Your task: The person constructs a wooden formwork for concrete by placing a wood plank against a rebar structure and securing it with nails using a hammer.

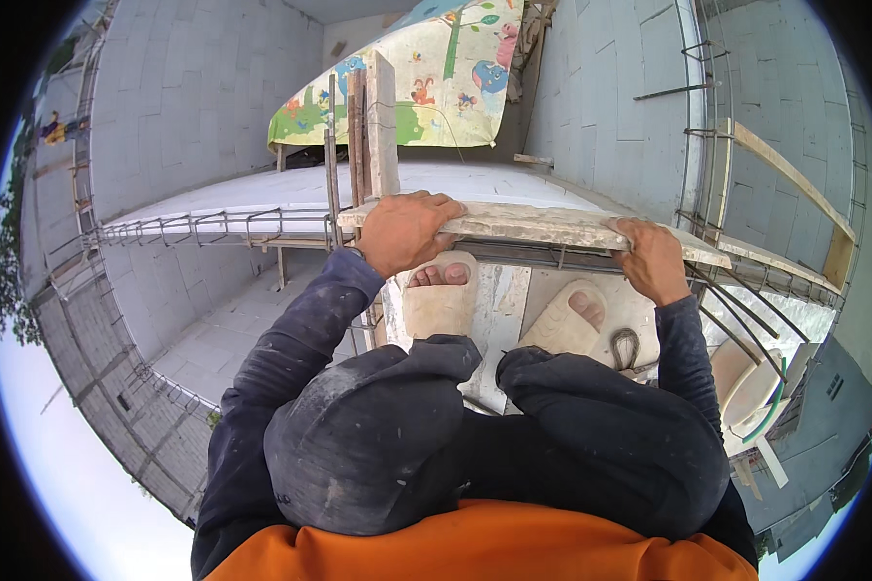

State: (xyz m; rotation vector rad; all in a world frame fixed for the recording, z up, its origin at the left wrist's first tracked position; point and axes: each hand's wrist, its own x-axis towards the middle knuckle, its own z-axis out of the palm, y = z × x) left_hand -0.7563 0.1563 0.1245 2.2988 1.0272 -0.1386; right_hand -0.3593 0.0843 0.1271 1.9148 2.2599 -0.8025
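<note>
My left hand (405,232) is closed on the left part of a weathered, pale wooden plank (533,223), fingers curled over its edge. My right hand (651,259) grips the same plank toward its right, fingers bent round the edge. The plank lies crosswise just beyond my feet, over dark rebar (572,258). Beside my left hand stand an upright board (383,126) and thin rusty bars (330,174). My feet, in pale sandals (564,321), rest on plastered boards (499,324), with a loop of dark wire (625,351) near the right one.
Grey block walls (610,107) and rebar cages (184,226) surround me, with a drop at the left. Beyond the plank are a white ledge (475,177) and a cartoon-printed sheet (436,87). At the right are bent bars, a round tub (731,392) and a long wooden strip (785,169).
</note>
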